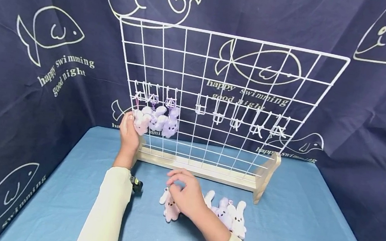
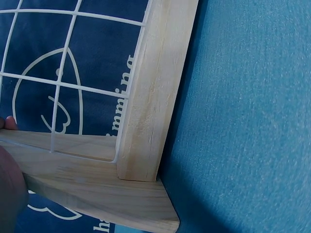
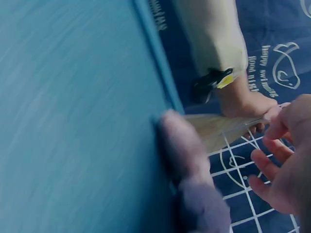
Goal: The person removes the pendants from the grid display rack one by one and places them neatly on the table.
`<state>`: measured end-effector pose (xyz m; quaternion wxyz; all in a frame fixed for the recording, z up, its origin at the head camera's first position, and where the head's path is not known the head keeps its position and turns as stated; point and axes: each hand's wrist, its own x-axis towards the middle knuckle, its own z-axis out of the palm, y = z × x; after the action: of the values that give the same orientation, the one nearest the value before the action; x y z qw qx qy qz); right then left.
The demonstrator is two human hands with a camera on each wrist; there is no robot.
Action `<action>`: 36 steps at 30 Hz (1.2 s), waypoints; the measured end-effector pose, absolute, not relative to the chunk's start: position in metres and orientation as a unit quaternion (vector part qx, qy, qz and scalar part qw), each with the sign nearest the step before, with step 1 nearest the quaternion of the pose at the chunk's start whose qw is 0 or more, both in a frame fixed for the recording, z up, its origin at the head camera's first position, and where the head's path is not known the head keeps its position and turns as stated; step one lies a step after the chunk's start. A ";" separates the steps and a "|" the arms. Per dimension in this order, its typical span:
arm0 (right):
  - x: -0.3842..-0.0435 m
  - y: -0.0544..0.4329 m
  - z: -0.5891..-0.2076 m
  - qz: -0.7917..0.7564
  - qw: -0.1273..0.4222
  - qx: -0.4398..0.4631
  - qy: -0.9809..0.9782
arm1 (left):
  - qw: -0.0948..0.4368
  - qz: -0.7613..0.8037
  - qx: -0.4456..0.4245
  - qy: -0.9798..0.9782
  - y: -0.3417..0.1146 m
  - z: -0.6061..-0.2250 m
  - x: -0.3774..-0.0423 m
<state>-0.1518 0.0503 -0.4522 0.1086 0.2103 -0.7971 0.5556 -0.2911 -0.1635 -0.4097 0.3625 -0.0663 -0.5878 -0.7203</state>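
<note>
My left hand (image 1: 129, 132) grips the left end of a white wire grid rack, beside a pink plush bunny (image 1: 142, 121). In the left wrist view its thumb lies on the wooden stand (image 2: 141, 121) and a fingertip shows behind the wires. Two lilac bunnies (image 1: 171, 124) hang next to the pink one on the rack's hooks. Over the table, my right hand (image 1: 187, 194) is loosely curled, with nothing visible between its fingers. Just below it lies another pink bunny (image 1: 171, 209), partly covered by the hand; this bunny (image 3: 182, 141) is blurred in the right wrist view.
To the right of my right hand lie a lilac bunny (image 1: 223, 213) and white bunnies (image 1: 238, 220). Several bare white hooks (image 1: 237, 122) run along the rack's right half. The rack's wooden base (image 1: 194, 169) stands on the blue cloth, before a dark curtain (image 1: 64, 108).
</note>
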 end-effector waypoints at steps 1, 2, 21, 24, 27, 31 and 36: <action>-0.154 0.048 -0.452 0.604 0.106 0.200 -0.764 | 0.362 -0.721 -0.066 -0.587 -0.163 -0.409 -0.291; -0.157 0.046 -0.451 0.652 0.104 0.190 -0.727 | 0.362 -0.722 -0.065 -0.587 -0.163 -0.409 -0.291; -0.196 0.040 -0.409 0.943 -0.250 0.072 -0.206 | 0.363 -0.716 -0.056 -0.593 -0.163 -0.408 -0.288; -0.198 0.041 -0.405 0.944 -0.260 0.093 -0.182 | 0.365 -0.714 -0.057 -0.594 -0.164 -0.409 -0.289; -0.200 0.041 -0.401 0.944 -0.258 0.105 -0.176 | 0.367 -0.712 -0.055 -0.596 -0.164 -0.410 -0.290; -0.200 0.042 -0.397 0.947 -0.250 0.100 -0.175 | 0.367 -0.708 -0.049 -0.601 -0.164 -0.411 -0.291; -0.197 0.044 -0.392 0.952 -0.244 0.089 -0.160 | 0.369 -0.705 -0.053 -0.604 -0.164 -0.412 -0.291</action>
<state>-0.1970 0.0439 -0.3917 -0.2435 0.0893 -0.1604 0.9524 -0.2908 -0.1641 -0.4116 0.3689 -0.0525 -0.6037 -0.7048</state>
